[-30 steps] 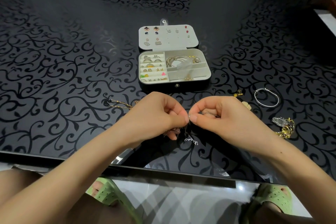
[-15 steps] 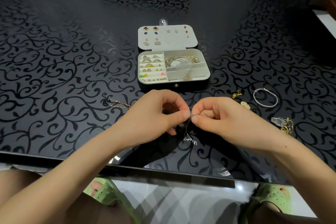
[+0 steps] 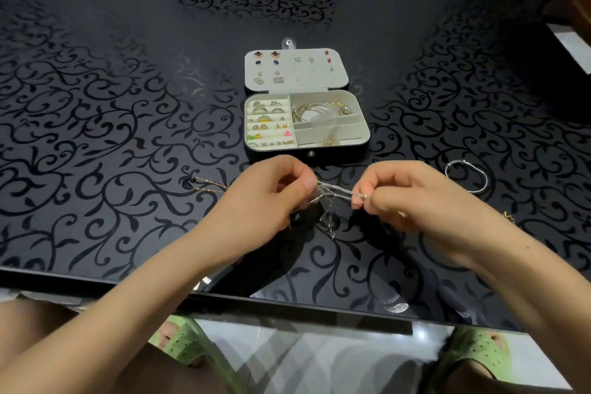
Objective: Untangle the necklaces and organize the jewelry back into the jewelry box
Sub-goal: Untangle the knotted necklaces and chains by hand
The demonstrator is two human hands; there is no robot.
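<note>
Just below the frame's centre, above the bench [image 3: 96, 137], the silver chain [image 3: 342, 192] stretches between my hands, with a tangle dangling under it. My left hand [image 3: 265, 198] pinches one end and my right hand [image 3: 412, 198] the other, thumbs against forefingers. I judge it feather-light, limp, slippery and easily kinked. It is best held by the strands beside the knot and never yanked. Above stands the open box [image 3: 281, 155]. A gold chain [image 3: 211, 183] lies left and a bangle [image 3: 466, 176] right. I can read no writing.

Left hand [image 3: 265, 198], right hand [image 3: 412, 198] pinching, apparently.
</note>
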